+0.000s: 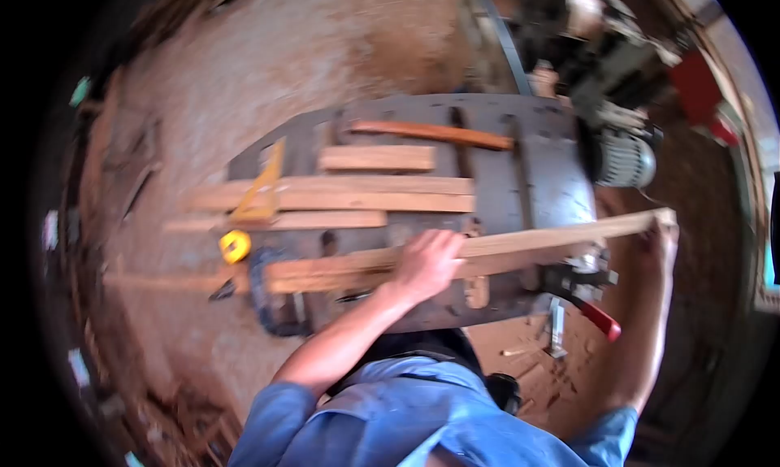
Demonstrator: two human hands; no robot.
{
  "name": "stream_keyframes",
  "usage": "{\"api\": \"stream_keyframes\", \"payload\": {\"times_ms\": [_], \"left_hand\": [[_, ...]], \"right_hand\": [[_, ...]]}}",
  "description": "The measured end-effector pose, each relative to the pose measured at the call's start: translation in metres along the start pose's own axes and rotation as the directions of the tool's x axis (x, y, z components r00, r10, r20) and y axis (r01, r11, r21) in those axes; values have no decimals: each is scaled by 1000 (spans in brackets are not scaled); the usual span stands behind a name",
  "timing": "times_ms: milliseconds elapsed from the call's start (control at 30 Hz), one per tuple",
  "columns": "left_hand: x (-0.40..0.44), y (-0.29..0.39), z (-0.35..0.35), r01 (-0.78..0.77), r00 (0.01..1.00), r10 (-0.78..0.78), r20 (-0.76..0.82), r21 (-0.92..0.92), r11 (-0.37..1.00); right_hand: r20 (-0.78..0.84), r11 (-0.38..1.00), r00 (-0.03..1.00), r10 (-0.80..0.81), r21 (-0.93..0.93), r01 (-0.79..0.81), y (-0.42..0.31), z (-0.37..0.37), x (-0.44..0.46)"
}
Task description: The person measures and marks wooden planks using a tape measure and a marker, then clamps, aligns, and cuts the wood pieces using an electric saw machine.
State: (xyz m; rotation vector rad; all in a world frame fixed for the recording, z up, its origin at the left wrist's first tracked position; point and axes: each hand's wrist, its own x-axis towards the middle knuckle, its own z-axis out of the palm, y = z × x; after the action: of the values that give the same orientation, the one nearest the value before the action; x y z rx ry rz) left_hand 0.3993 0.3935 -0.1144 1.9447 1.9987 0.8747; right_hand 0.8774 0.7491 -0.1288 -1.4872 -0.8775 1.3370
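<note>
A long wooden strip (pixel 552 239) runs across the near side of a dark metal worktable (pixel 561 174). My left hand (pixel 429 264) is closed around its middle. At the strip's right end, past the table edge, my right hand (pixel 665 235) grips the tip from below, its fingers partly hidden. Under and beside this strip lies a second wooden strip (pixel 512 261). A dark blue clamp (pixel 262 292) sits at the left part of the wood. Left of my left hand the two pieces blur together, and I cannot tell where one ends.
Several wooden pieces (pixel 378 158) lie farther back, one of them a reddish strip (pixel 431 132). A yellow set square (pixel 264 186) rests over boards near a yellow tape measure (pixel 235 246). A red-handled clamp (pixel 597 317) juts from the right edge. A motor (pixel 626 160) stands at right.
</note>
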Motion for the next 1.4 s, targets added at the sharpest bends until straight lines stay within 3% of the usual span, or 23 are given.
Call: {"api": "stream_keyframes", "payload": {"times_ms": [67, 133, 167, 233, 333, 400, 467, 500, 567, 633, 733, 867, 967, 1200, 1400], "left_hand": [[5, 4, -7, 27, 994, -23, 104, -39, 999], [7, 8, -9, 37, 991, -30, 131, -50, 998], [8, 7, -8, 57, 988, -49, 148, -48, 997], [10, -2, -5, 23, 989, -12, 151, -73, 997], [10, -15, 3, 72, 972, -52, 228, -79, 994], [14, -12, 2, 71, 953, -65, 297, -10, 997], [12, -18, 6, 37, 938, -54, 343, 55, 998], [17, -9, 3, 27, 925, -66, 373, 109, 994], [21, 13, -10, 10, 896, -105, 432, 216, 976], [14, 14, -4, -4, 877, -135, 462, 286, 958], [13, 29, -8, -60, 859, -125, 496, 340, 938], [17, 25, 11, -171, 925, 59, 374, 273, 947], [15, 22, 21, -151, 921, 18, 389, 315, 937], [16, 16, 20, -229, 925, 113, 362, 294, 928], [18, 17, 20, -238, 940, 144, 310, 292, 926]], "right_hand": [[-55, 1000, 998, -10, -18, 9, 7, 25, -32], [-87, 1000, 996, -7, -16, 5, 16, 39, -56], [-25, 997, 1000, 7, -75, -9, 25, 31, -52], [-122, 991, 990, 77, -97, -89, 33, 34, -54], [-133, 944, 984, 117, -293, -152, 40, 42, -54], [-119, 779, 978, 173, -591, -210, 48, 42, -52], [-35, 573, 999, 34, -818, -48, 88, 24, -33], [21, 497, 988, -150, -863, 94, 126, 12, -18], [-92, 764, 993, -68, -645, -8, 122, 20, -38], [-108, 870, 987, 123, -467, -160, 88, 29, -77], [-80, 934, 972, 222, -269, -235, 90, 18, -101], [-119, 943, 978, 170, -268, -197, 91, 9, -95], [-126, 944, 985, 122, -293, -154, 73, 10, -78], [-113, 931, 989, 95, -340, -129, 60, 18, -53], [-137, 954, 986, 93, -271, -128, 63, 11, -57]]}}
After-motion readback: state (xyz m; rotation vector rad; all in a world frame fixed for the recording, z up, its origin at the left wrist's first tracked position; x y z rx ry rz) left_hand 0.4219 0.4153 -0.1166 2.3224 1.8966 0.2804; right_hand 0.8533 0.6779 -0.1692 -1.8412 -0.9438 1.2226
